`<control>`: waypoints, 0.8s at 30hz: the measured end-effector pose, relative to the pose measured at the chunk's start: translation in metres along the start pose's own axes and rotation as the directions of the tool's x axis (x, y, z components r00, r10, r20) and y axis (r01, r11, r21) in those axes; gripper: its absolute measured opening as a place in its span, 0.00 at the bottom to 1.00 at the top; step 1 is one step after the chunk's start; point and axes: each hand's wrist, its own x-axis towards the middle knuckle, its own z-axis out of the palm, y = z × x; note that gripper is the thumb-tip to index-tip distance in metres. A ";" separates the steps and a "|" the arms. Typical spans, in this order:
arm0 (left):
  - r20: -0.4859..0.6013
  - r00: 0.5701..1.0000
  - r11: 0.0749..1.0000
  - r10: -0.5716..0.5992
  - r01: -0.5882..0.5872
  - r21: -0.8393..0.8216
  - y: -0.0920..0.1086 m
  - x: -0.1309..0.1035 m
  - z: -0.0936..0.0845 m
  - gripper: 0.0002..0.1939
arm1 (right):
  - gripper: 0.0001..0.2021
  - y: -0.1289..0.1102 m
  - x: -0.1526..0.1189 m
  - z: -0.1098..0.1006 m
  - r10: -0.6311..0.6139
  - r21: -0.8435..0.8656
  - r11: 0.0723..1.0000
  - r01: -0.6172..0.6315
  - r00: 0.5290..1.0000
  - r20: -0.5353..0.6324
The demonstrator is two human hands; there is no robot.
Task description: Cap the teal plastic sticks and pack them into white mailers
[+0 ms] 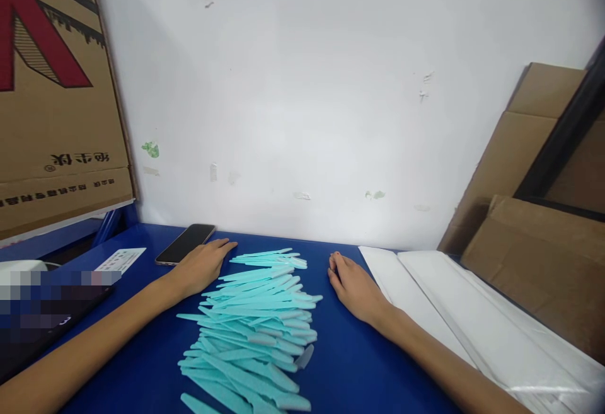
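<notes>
Many slim turquoise plastic pieces (pixel 255 332), tapered to a point at the left and broader and rounded at the right, lie in a long overlapping pile on the blue table. They look like eyebrow razors, though I cannot tell for certain. A smaller bunch (pixel 271 258) lies at the far end. One loose grey translucent piece (pixel 305 357) sits by the pile's right edge. My left hand (pixel 203 267) rests flat left of the far bunch, fingers stretched out, beside a phone (pixel 186 244). To the right of the pile, my right hand (pixel 358 287) lies with curled fingers, nothing visible in them.
White flat sheets or bags (pixel 472 313) lie along the right side, with brown cardboard (pixel 543 263) behind them. A large printed carton (pixel 61 111) stands at the left. A printed card (pixel 120 260) and a dark device (pixel 51 332) lie near my left forearm. A white wall (pixel 302 99) borders the table's back.
</notes>
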 end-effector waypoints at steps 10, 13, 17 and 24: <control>-0.116 0.955 0.923 0.274 -0.295 -0.247 0.078 -0.023 -0.075 0.22 | 0.05 -0.003 -0.001 -0.004 0.004 0.002 1.000 -0.004 1.000 0.007; -0.007 0.955 0.919 0.296 -0.287 -0.270 0.108 -0.041 -0.076 0.34 | 0.06 -0.003 -0.001 -0.005 -0.002 0.002 1.000 0.002 1.000 0.005; 0.011 0.962 0.940 0.272 -0.264 -0.215 0.124 -0.049 -0.066 0.42 | 0.05 -0.002 -0.001 -0.004 -0.006 -0.001 1.000 0.007 1.000 0.007; 0.117 0.961 0.939 0.251 -0.213 -0.269 0.122 -0.044 -0.067 0.32 | 0.05 -0.001 -0.001 -0.002 -0.006 -0.006 1.000 0.006 1.000 0.011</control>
